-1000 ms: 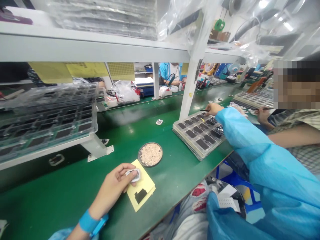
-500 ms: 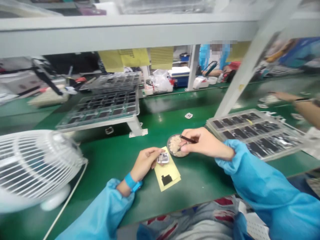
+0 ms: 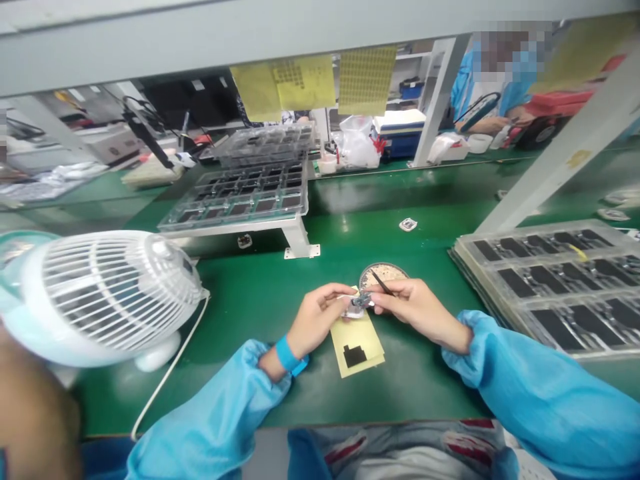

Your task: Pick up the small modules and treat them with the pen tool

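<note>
My left hand (image 3: 320,317), with a blue band at its wrist, pinches a small white-framed electronic part (image 3: 354,311) above a yellow paper sheet (image 3: 360,329). Dark tweezers (image 3: 382,283) slant up out of my right hand (image 3: 420,308), whose thumb and fingertips also meet the part's right side. Grey, circuit-like detail shows on the part between the two hands. On the sheet's near half lies a black, notched flat piece (image 3: 355,355). Just behind my hands sits a round dish (image 3: 384,272) of small pale bits, partly covered by the right hand.
A white fan (image 3: 123,293) and its cord stand on the left. Trays of dark flat pieces rest on a raised stand (image 3: 295,235) and at the right (image 3: 555,283). A small white-framed piece (image 3: 407,225) lies farther back. A co-worker (image 3: 480,87) sits across the bench.
My right hand has come from over the dish to the part in my left hand, still holding the tweezers. The camera view has turned left and a blurred arm now shows at the lower left.
</note>
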A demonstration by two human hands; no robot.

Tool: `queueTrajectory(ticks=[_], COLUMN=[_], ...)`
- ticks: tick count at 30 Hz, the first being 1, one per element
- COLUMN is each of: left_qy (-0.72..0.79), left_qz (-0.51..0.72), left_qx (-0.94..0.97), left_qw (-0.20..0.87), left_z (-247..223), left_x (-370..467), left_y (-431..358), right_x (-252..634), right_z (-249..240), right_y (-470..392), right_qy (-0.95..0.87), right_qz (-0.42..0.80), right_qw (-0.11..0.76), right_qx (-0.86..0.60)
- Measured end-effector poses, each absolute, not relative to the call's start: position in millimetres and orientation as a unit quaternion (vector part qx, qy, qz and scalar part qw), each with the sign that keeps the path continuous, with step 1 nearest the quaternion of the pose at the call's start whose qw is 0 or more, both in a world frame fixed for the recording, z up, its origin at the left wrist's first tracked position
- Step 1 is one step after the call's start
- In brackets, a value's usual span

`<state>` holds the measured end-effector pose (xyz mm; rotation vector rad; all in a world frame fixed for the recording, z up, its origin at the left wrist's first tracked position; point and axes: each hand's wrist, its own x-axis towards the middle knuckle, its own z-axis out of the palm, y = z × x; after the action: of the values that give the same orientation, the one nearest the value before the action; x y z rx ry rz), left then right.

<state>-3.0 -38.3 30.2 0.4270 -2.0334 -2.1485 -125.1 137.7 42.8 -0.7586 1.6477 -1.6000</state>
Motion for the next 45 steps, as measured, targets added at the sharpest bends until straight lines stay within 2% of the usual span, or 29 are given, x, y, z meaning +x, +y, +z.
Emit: queueTrajectory(ticks=[15,26,37,45], left_qy=[-0.688,-0.720,-0.773,-0.769], left_qz=[-0.706,-0.671,-0.605,-0.609], left_qx=[0.133,0.107,0.093,0.092], left_qw=[0.107,0.141,0.166,0.168], left_z=[26,20,19,22], left_x=[-2,1,2,3], left_y=[-38,-31,-27,-26], right_x=[-115,-109,-110,-110], right_z=[39,34,33,31], right_y=[134,129,130,130], right_qy=[0.668,0.693,0.677,0.684], right_qz=[-0.584,-0.606,-0.619,-0.621], right_qw=[0.377,0.326,0.339,0.324], right_qx=[-0.263,-0.217,-0.209,-0.204])
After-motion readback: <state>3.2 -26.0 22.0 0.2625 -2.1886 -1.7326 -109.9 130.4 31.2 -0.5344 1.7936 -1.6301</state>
